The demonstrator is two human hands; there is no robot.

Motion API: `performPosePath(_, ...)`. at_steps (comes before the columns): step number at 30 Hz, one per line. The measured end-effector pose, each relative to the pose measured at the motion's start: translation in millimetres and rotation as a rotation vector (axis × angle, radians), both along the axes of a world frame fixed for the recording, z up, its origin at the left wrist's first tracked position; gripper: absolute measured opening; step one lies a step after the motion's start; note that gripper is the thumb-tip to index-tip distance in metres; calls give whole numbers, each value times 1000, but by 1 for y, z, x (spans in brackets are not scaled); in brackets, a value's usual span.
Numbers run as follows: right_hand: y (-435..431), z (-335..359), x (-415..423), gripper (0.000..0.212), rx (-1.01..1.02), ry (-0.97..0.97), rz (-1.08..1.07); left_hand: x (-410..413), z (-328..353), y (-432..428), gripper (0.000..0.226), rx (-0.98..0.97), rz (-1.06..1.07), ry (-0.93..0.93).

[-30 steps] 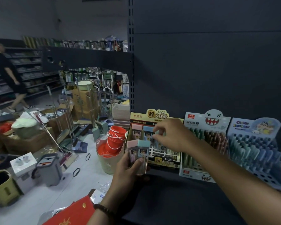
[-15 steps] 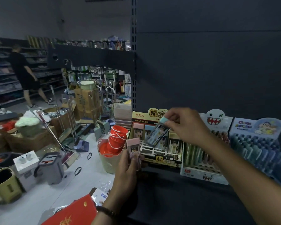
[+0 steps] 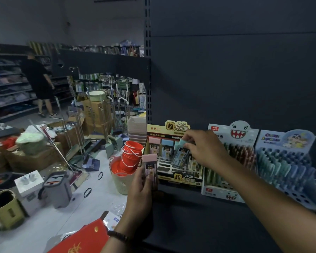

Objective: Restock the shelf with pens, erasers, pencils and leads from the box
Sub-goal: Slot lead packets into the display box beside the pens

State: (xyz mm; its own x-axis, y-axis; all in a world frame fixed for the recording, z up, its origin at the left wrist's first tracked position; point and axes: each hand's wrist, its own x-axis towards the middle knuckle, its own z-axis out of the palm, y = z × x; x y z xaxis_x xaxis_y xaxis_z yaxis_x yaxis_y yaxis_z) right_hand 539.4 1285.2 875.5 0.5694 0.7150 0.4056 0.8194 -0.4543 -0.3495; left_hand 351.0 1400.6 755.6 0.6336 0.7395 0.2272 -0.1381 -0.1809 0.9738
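Entry, restocking at the shelf (image 3: 199, 225), as I read it from my station.

Item one: teal-capped eraser (image 3: 180, 156). It is held in my right hand (image 3: 206, 148), pinched near its cap end between curled thumb and fingertips. Its long axis is tilted off upright, with the cap uppermost and the lower end pointing down into the eraser display box (image 3: 182, 178). It sits just beside the blue-capped eraser (image 3: 166, 146), which stands next to a pink-capped one (image 3: 154, 145) in the back row. I cannot tell whether its lower end is already seated in a cell.

Item two: pink-capped eraser in reserve (image 3: 150, 166). It is gripped upright in my left hand (image 3: 140, 190), fingers wrapped round its sleeve, in front of the box's left corner and apart from the grid.

Governing relation: the open cells lie below and slightly left of the right fingertips. I judge the eraser must be stood straight, then pressed down along its own axis. The right hand is over the box and the nearer one; the left waits outside it.

Adjacent stock: monster-faced pen display (image 3: 232, 192), blue cartoon pen display (image 3: 285, 161).
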Motion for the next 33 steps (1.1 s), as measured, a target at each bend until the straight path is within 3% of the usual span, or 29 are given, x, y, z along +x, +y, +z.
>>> performPosePath(10,11,-4,1,15,-64,-22,-17,-2,1,1,30,30,1,41)
performPosePath(16,26,-9,-4,6,-134,-196,-31,-1,2,0,23,12,21,-1)
performPosePath(22,23,-16,-7,13,-227,-405,-52,-1,4,0,22,-50,-37,-22)
performPosePath(24,20,-11,-12,21,-185,-355,-27,-2,7,0,21,-37,-30,-21)
performPosePath(27,16,3,-32,30,-7,-25,141,0,12,4,20,44,-19,-15)
performPosePath(29,17,10,-44,33,-1,148,257,2,18,6,19,109,-13,-16)
performPosePath(33,26,18,-48,24,-18,193,314,3,24,13,24,247,58,-3)
